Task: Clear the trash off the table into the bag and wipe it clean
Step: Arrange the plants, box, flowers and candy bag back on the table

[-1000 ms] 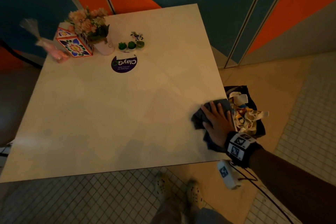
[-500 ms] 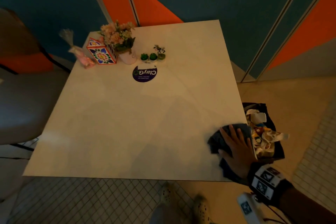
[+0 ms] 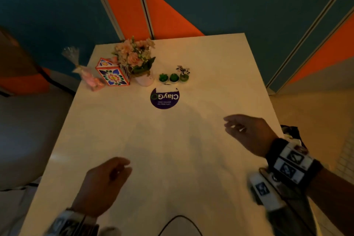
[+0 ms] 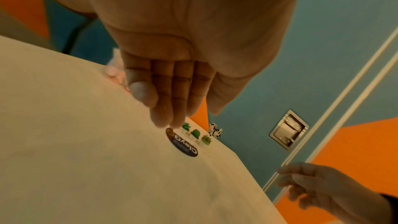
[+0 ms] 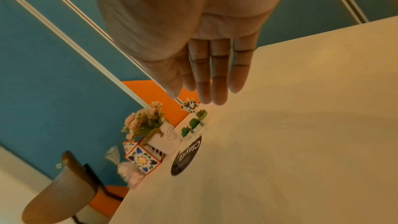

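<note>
Left hand: the left hand (image 3: 101, 186) is hovering over the near part of the pale square tabletop (image 3: 172, 159) at about 7 o'clock, fingers loosely curled, gripping nothing.
Right hand: the right hand (image 3: 249, 132) is hanging above the table's right side at about 3 o'clock, fingers relaxed and nearly straight, empty.
Bag: only a sliver of the dark trash bag (image 3: 291, 132) is showing past the table's right edge, just behind the right wrist at 3 o'clock, so the right hand is lying far nearer to it.
Cloth: it is not showing in any view; I cannot tell where it is lying.
Table state: no loose trash is showing, so the job is looking close to finished.
Far items: a round purple sticker (image 3: 165, 97), three small green cactus pots (image 3: 173, 77), a pink flower pot (image 3: 137, 63) and a floral patterned box (image 3: 113, 73) are standing at 11 to 12 o'clock.
</note>
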Demonstrator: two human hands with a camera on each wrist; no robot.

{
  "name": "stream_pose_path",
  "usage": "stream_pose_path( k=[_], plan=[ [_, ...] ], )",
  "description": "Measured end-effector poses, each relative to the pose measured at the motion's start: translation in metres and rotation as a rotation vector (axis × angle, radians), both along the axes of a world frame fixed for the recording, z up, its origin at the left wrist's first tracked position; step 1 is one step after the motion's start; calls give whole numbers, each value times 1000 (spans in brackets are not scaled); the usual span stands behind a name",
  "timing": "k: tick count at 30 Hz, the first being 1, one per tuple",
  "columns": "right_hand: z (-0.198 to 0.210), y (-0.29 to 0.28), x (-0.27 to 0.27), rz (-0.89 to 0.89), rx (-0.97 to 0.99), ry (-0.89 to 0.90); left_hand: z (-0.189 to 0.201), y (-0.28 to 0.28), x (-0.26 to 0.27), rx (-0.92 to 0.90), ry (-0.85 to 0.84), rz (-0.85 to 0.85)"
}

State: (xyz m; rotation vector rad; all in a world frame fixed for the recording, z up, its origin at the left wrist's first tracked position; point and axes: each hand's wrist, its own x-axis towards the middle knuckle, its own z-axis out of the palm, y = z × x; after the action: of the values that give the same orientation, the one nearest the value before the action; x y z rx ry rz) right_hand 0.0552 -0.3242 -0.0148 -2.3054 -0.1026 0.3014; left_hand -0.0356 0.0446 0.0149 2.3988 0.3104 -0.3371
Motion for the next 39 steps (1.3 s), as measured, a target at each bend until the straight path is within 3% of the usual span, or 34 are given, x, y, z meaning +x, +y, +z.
stream_pose_path(
  k=[3, 14, 27, 39],
  plan=[
    [3, 23, 55, -23, -63, 46, 0, -1, 60, 79, -53, -145],
    [-31, 80, 184, -115, -89, 259, -33, -38, 207, 116, -124, -322],
    [-63, 95, 226, -99, -160, 152, -62, -88, 300, 269, -75, -324],
    [-73, 114, 247, -30, -138, 133, -84, -102, 341, 315, -40, -420]
  ],
)
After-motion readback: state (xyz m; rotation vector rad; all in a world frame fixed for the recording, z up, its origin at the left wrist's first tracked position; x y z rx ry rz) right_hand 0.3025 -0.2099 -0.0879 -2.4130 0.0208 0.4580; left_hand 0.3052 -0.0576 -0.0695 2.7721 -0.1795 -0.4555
